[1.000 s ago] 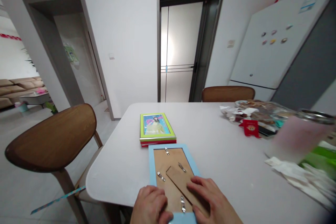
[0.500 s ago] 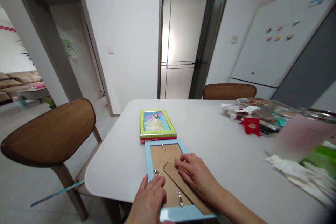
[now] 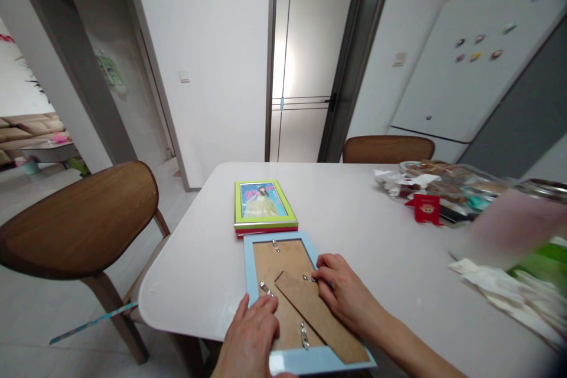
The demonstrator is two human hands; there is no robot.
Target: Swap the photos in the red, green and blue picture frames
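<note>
A light-blue picture frame [image 3: 249, 260] lies face down at the table's near edge, its brown backing board [image 3: 283, 257] and slanting stand leg [image 3: 319, 319] facing up. My left hand [image 3: 252, 331] grips its lower left side, fingers over the rim and onto the board. My right hand [image 3: 343, 289] is at the right rim, fingers curled and pressed on the end of a small metal clip [image 3: 305, 277]. More metal clips show at the top [image 3: 276, 245], left and bottom of the board. Just beyond lies a green picture frame [image 3: 239, 204] with a princess picture, stacked over something red.
Wooden chairs stand at the left [image 3: 84, 218] and far side [image 3: 390, 149] of the white table [image 3: 199, 260]. On the right are plastic-wrapped items [image 3: 443, 177], a red packet [image 3: 426, 208], a pinkish container [image 3: 509, 227] and white tissues [image 3: 487, 280].
My right hand has shifted slightly right, from over the board to the frame's right rim, uncovering part of the clip and stand leg. My left hand stays put. The view has tilted slightly.
</note>
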